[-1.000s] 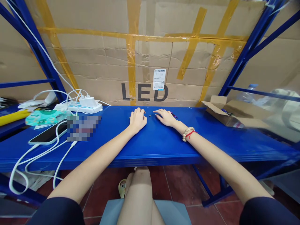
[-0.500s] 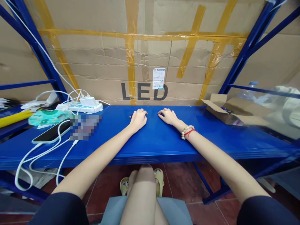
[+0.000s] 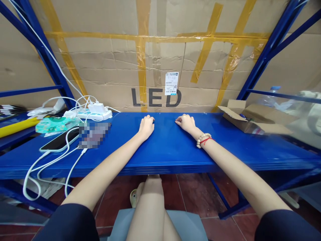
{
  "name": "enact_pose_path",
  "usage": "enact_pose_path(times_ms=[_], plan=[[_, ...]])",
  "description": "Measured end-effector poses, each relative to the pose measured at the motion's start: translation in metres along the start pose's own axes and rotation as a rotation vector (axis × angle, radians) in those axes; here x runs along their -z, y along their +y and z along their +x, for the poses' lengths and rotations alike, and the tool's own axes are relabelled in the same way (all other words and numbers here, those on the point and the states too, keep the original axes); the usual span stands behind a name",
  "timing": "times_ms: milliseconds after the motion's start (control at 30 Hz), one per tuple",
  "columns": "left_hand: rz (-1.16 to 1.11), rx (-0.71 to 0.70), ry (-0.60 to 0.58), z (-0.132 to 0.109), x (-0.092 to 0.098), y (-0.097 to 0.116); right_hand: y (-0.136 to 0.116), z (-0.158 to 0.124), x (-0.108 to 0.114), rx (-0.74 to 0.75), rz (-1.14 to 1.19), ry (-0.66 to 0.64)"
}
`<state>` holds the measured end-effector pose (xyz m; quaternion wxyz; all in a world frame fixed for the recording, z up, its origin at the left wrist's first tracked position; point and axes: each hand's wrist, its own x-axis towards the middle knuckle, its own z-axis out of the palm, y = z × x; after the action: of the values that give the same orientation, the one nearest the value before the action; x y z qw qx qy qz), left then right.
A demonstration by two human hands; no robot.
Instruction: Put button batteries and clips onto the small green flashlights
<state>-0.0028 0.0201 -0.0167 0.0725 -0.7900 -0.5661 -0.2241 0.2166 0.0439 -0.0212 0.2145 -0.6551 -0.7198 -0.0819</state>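
Both my hands rest palm down on the blue metal shelf (image 3: 165, 150), close to the cardboard wall marked LED (image 3: 155, 97). My left hand (image 3: 146, 126) has its fingers curled under and pressed together; a tiny dark bit shows at its fingertips, too small to name. My right hand (image 3: 186, 122), with a bead bracelet and red string (image 3: 203, 140) at the wrist, is curled the same way, about a hand's width to the right. Whatever lies beneath either hand is hidden.
At the left lie a phone on a white cable (image 3: 59, 143), a white power strip with a charger (image 3: 94, 112), a teal packet (image 3: 54, 124) and a yellow tube (image 3: 15, 126). An open cardboard box (image 3: 247, 119) sits at the right. Blue rack posts frame both sides.
Both hands slid slightly toward the cardboard and curled tighter. The small dark round thing between them and the pen-like item under my right hand no longer show.
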Motion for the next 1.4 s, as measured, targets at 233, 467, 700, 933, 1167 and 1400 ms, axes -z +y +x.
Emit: enact_pose_path(times_ms=[233, 467, 700, 933, 1167, 1400], plan=[[-0.074, -0.101, -0.034, 0.004, -0.004, -0.003, -0.011, -0.006, 0.008, 0.07, 0.092, 0.005], [-0.147, -0.262, -0.075, 0.006, -0.01, -0.002, -0.016, -0.006, 0.004, 0.264, 0.212, -0.003], [-0.153, -0.2, -0.052, 0.002, -0.005, 0.005, -0.031, -0.009, 0.008, 0.366, 0.488, 0.107], [-0.165, -0.096, -0.007, 0.001, 0.0, 0.01, -0.04, -0.012, 0.012, 0.291, 0.823, 0.036], [-0.123, -0.114, -0.025, -0.006, 0.006, 0.019, -0.043, -0.015, 0.015, 0.331, 0.882, -0.039], [-0.077, -0.185, -0.079, -0.005, 0.005, 0.016, -0.042, -0.015, 0.016, 0.31, 0.927, -0.086]])
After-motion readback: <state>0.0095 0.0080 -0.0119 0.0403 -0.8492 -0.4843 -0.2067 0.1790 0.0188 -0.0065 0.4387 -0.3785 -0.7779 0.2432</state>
